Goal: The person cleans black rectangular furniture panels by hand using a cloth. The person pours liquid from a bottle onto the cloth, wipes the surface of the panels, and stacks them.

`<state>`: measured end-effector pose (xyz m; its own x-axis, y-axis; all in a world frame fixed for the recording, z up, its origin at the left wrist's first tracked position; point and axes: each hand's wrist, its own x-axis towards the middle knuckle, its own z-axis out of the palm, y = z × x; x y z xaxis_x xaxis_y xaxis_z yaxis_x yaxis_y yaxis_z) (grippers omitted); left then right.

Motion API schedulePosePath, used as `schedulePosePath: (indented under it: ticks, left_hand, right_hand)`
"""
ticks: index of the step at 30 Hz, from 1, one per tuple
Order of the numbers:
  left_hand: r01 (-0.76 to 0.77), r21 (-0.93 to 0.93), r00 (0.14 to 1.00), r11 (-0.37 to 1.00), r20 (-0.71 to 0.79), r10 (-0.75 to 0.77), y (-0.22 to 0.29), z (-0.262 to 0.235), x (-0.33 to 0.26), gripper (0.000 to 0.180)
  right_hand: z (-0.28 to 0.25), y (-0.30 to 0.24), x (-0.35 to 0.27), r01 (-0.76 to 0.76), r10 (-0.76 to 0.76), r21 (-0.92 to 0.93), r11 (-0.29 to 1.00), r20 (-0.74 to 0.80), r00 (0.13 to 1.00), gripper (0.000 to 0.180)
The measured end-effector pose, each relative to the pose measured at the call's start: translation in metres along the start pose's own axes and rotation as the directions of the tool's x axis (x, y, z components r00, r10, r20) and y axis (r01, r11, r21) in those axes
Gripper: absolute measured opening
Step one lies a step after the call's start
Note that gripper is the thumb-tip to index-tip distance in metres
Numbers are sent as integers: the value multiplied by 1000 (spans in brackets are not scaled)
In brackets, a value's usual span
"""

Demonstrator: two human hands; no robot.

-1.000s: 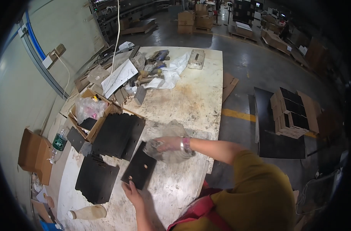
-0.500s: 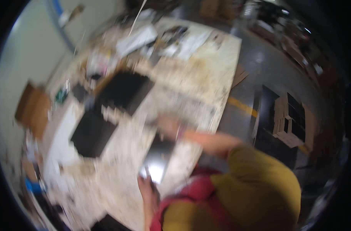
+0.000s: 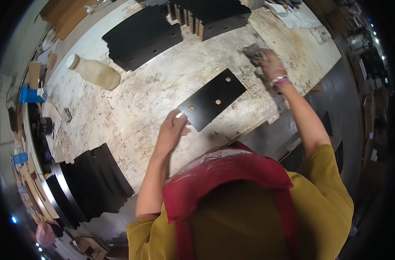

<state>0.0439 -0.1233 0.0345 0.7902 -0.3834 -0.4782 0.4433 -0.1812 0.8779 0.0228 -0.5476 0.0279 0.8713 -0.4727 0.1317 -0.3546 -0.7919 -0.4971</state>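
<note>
A black rectangular panel (image 3: pixel 212 99) with several round holes, three of them plain to see, lies slanted on the worn white table (image 3: pixel 149 104). My left hand (image 3: pixel 173 128) grips its near left corner, the thumb on top. Beyond the panel's far right end, my right hand (image 3: pixel 273 67) is closed on a crumpled grey rag (image 3: pixel 253 53), which rests against the tabletop, apart from the panel. Part of the rag is hidden under the fingers.
Black panels are stacked at the far side (image 3: pixel 145 39), with another stack (image 3: pixel 223 17) beside them. More black panels (image 3: pixel 97 182) stand at the lower left. A bottle (image 3: pixel 93 73) of cloudy pale liquid is at the left. The table's right edge (image 3: pixel 316 80) drops to the floor.
The view has swung round. My right hand, earlier blurred at the panel's far end, is now off the panel to the right with the rag. My left hand remains at the panel's near end.
</note>
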Motion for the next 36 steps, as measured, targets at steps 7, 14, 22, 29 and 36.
schedulePosePath:
  ticks: [7, 14, 22, 29, 36]
  left_hand:
    - [-457, 787, 768, 415, 114, 630, -3, 13, -19, 109]
    - [-479, 776, 691, 411, 44, 721, -29, 30, -4, 107]
    - [-425, 746, 766, 513, -6, 643, -30, 27, -4, 104]
    - [-394, 799, 772, 453, 21, 635, -27, 28, -3, 116]
    - [-425, 762, 766, 489, 16, 642, -27, 26, -9, 109]
  right_hand:
    - [-5, -165, -71, 572, -572, 47, 819, -27, 820, 33]
    - [51, -140, -63, 530, -525, -33, 848, 91, 846, 32]
    - [91, -179, -119, 683, -717, 218, 697, 228, 659, 30]
    - [53, -184, -67, 514, -375, -253, 820, 441, 816, 26]
    - [21, -141, -41, 84, -111, 108, 991, 269, 957, 29]
